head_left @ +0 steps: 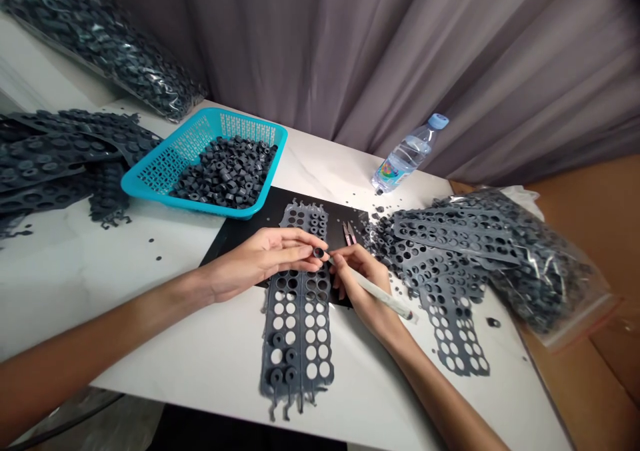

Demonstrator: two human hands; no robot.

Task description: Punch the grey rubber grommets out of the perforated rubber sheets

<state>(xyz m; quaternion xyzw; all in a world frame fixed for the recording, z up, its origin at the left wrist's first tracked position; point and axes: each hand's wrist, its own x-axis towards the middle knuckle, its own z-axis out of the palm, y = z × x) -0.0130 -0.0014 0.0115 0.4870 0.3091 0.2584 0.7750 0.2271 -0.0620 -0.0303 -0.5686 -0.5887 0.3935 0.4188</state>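
Between the fingertips of my left hand (273, 256) is a small dark rubber ring (319, 253). My right hand (363, 278) grips a pale pen-like tool (383, 294), its tip close to the ring. Below both hands lies a dark grey moulded rubber sheet (295, 321) with rows of round holes; several rings still sit in it at the near and far ends. Part of the sheet rests on a black mat (240, 238). Small scissors (349, 233) lie just beyond my right hand.
A turquoise basket (200, 206) of loose rings stands at the back left, beside more sheets (55, 158) and a full plastic bag (110, 44). To the right are scraps, punched sheets (450, 258) and another bag (545, 284). A water bottle (405, 154) stands tilted in view near the curtain.
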